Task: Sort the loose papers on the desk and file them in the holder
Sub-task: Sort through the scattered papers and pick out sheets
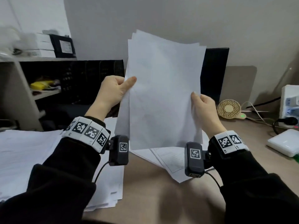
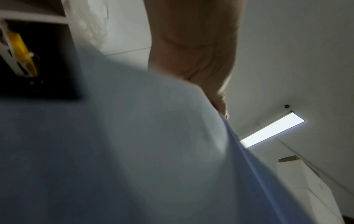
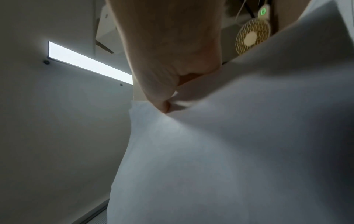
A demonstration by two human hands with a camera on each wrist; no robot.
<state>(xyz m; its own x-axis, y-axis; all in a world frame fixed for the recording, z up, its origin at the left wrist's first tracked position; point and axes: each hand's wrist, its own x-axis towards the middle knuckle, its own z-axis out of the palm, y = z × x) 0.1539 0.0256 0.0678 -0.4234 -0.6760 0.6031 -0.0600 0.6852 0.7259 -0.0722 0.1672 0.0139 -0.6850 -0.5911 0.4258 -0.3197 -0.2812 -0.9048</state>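
Held upright above the counter (image 1: 145, 191): a sheaf of white papers (image 1: 163, 94), pinched at its side edges by left hand (image 1: 113, 91) and right hand (image 1: 202, 107). Top edges fanned and uneven, so likely to slip loose or snag at the black holder (image 1: 213, 73) just behind. More loose sheets (image 1: 24, 151) lying below the sheaf. No readable writing anywhere.

A small round fan (image 1: 229, 109) lies beside a white power strip (image 1: 290, 104).

my papers (image 1: 163, 88) are white, my sleeves (image 1: 68, 175) black, the wrist bands (image 1: 88, 131) black-and-white squares, the fan (image 1: 229, 109) yellow.
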